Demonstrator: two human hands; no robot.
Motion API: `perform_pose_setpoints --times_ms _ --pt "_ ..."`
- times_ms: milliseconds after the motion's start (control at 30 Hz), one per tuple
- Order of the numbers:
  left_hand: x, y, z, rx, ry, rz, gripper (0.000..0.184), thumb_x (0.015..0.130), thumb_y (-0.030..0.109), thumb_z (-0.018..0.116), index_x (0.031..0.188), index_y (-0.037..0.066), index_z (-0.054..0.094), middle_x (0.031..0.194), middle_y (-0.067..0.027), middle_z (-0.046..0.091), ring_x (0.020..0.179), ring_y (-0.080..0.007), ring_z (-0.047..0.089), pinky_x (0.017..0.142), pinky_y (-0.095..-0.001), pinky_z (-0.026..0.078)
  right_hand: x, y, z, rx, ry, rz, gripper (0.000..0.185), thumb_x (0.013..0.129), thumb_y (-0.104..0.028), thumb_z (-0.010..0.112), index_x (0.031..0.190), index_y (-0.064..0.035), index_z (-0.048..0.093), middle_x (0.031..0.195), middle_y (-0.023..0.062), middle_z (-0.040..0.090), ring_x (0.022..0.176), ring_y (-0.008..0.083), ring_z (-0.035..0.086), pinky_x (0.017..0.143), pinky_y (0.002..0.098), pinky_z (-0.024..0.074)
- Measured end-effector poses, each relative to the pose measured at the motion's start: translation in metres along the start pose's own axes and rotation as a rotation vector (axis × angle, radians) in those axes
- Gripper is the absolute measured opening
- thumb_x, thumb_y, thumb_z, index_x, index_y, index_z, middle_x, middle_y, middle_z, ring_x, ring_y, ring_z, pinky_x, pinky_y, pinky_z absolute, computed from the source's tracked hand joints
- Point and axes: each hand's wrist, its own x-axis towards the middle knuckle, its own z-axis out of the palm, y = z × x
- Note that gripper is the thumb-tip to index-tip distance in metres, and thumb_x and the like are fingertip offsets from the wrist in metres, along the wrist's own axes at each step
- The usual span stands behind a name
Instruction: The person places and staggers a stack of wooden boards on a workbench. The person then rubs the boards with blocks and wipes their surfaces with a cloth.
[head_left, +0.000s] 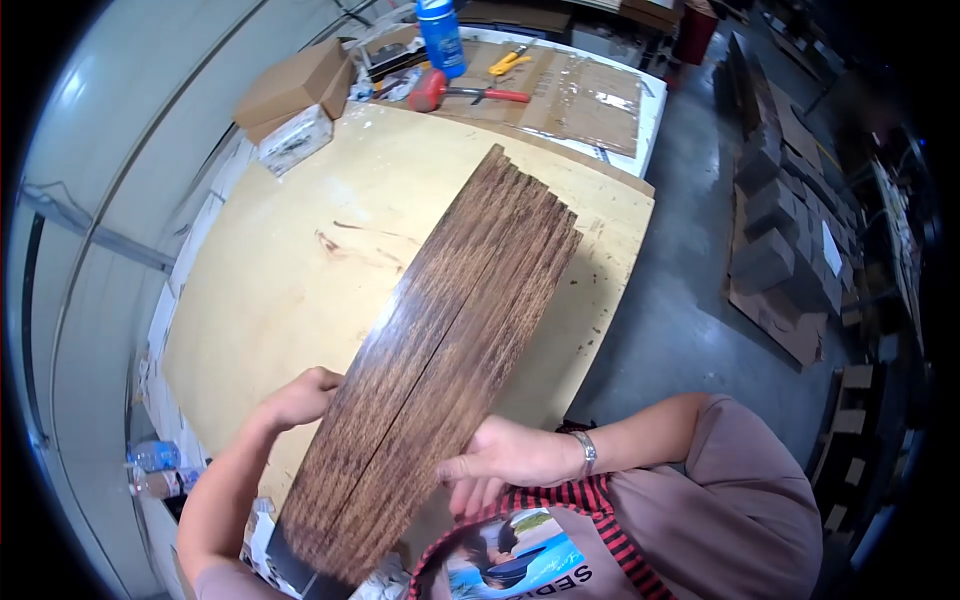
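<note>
Boards point(440, 350) are btwn both hands, in front of the torso, over the table point(250, 280). L hand point(303, 400) is at their left long edge; fingertips go out of sight behind, so I can't tell if they're clamped. R hand point(525, 452) is at the right edge, closer to the body: I see the thumb apart from loosely curled fingers, its tip at the edge, but can't tell if it's gripping. Metal band point(587, 452) on R wrist.

Long axis runs diag. from my view, near end low left by the torso, far end up right, pointing away from the wearer. Far ends are stepped, not flush; a dark seam runs lengthwise, w/ the grain. Broad brown face is toward me, shiny along upper left. Can't tell if any of it rests on the table.

Past the far end I've got a red mallet point(428, 91), yellow tool point(510, 62), blue bottle point(441, 40) & flat cardboard point(595, 100). Carton point(290, 85) at far left. Grey floor point(660, 280) to the R, stacked blocks point(770, 205) beyond.
</note>
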Motion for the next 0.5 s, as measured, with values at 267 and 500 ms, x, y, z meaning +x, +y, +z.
perform_pose_setpoints --times_ms 267,500 --pt "-0.165 0.028 0.063 0.128 0.677 0.049 0.066 0.085 0.029 0.067 0.139 -0.005 0.049 0.124 -0.0251 0.062 0.116 -0.0379 0.06 0.103 -0.0419 0.046 0.025 -0.016 -0.001 -0.029 -0.009 -0.053 0.056 0.1 -0.039 0.061 0.102 0.017 0.056 0.083 0.0256 0.07 0.066 0.0275 0.072 0.056 0.0341 0.0603" --pt "-0.146 0.011 0.115 0.464 1.007 -0.164 0.083 0.082 0.024 0.064 0.154 0.002 0.029 0.153 -0.0243 0.035 0.139 -0.0429 0.033 0.119 -0.0508 0.021 0.017 -0.052 -0.002 -0.298 -0.147 -0.2 0.03 0.102 -0.022 0.055 0.098 0.0067 0.063 0.074 0.013 0.069 0.058 0.0175 0.068 0.051 0.0253 0.055"
